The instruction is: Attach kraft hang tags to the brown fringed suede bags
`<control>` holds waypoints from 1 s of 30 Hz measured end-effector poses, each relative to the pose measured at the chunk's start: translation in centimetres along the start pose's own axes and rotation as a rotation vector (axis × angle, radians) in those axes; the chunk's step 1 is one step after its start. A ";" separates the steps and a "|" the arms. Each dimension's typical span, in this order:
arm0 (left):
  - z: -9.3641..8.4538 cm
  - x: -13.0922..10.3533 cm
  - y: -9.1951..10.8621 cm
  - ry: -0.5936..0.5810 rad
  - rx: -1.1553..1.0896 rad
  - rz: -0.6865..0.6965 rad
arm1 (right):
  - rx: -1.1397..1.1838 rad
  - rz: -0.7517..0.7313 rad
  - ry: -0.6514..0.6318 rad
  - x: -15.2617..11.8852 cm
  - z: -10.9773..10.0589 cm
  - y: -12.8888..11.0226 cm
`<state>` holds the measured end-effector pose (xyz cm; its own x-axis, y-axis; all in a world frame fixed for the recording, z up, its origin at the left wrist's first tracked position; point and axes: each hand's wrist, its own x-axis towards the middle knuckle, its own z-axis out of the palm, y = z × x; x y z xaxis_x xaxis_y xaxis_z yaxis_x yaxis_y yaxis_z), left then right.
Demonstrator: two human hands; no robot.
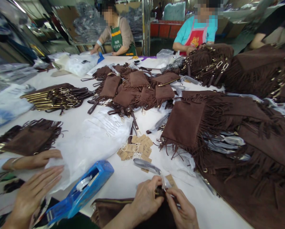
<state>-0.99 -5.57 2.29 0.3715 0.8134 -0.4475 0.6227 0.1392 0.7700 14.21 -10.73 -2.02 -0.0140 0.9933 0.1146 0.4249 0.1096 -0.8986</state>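
At the bottom centre, a dark brown fringed bag (116, 203) lies under my hands, its zip edge facing up. My left hand (145, 197) is closed in a pinch on a dark corner of the bag, where a bit of metal shows. Close beside it, my right hand (182, 208) pinches the end of a strap wrapped in clear plastic (148, 165); the exact grip is partly hidden by the fingers. A tan hang tag (171, 181) shows just behind my right fingers. Left of my hands rests a blue tape dispenser (90, 187).
Loose tan tags with white strings (136, 148) lie ahead. Brown fringed bags are heaped at the centre (139, 78) and right (249, 127). At left, a co-worker's hands (35, 187) touch a clear plastic bag (92, 136). Two people in aprons stand across the table.
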 end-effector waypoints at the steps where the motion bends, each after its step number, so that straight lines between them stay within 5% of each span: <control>1: 0.0 0.0 0.0 0.000 -0.005 0.002 | 0.010 0.017 0.005 0.0 0.0 0.1; 5: -0.1 -0.1 0.1 -0.009 -0.018 0.010 | 0.070 0.129 0.022 -0.4 0.4 0.3; 14: -0.4 -0.5 0.4 -0.007 -0.110 0.032 | 0.282 0.713 0.059 -0.4 1.2 -0.2; 22: -0.8 -0.1 1.0 -0.029 -0.005 -0.087 | 0.378 0.850 0.105 0.3 1.1 -0.7; 30: 0.9 -0.7 0.3 0.024 0.135 0.094 | 0.397 0.844 0.135 -0.1 1.1 -1.5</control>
<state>-0.39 -6.57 2.42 0.4172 0.8325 -0.3645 0.6733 -0.0138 0.7392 12.56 -10.96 -1.12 0.2730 0.7399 -0.6148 -0.0936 -0.6156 -0.7825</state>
